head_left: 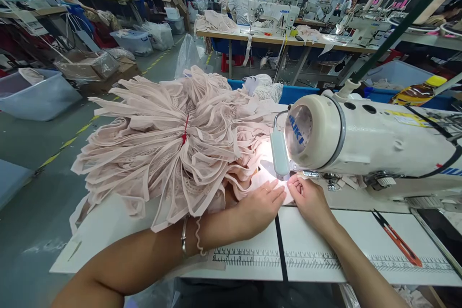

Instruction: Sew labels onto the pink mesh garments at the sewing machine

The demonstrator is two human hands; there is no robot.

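Note:
My left hand (260, 208) lies flat with fingers stretched out on a pale pink fabric piece (260, 180), just left of the sewing machine's needle area. On the other side, my right hand (306, 198) has its fingers curled, pinching the fabric's edge. The white sewing machine (361, 132) reaches in from the right, and a small lamp (280, 153) lights the cloth under its head. The needle itself is hidden. A large bundle of pale pink fabric pieces (151, 144), bound with a red tie (184, 137), is heaped left of the machine, against my left forearm.
Orange-handled thread snips (399, 240) lie on the white table (317, 245) at right, above a printed ruler scale. A yellow-capped bottle (418, 91) stands behind the machine. Beyond are another sewing table (252, 36), plastic bins (39, 96) and seated people (243, 2).

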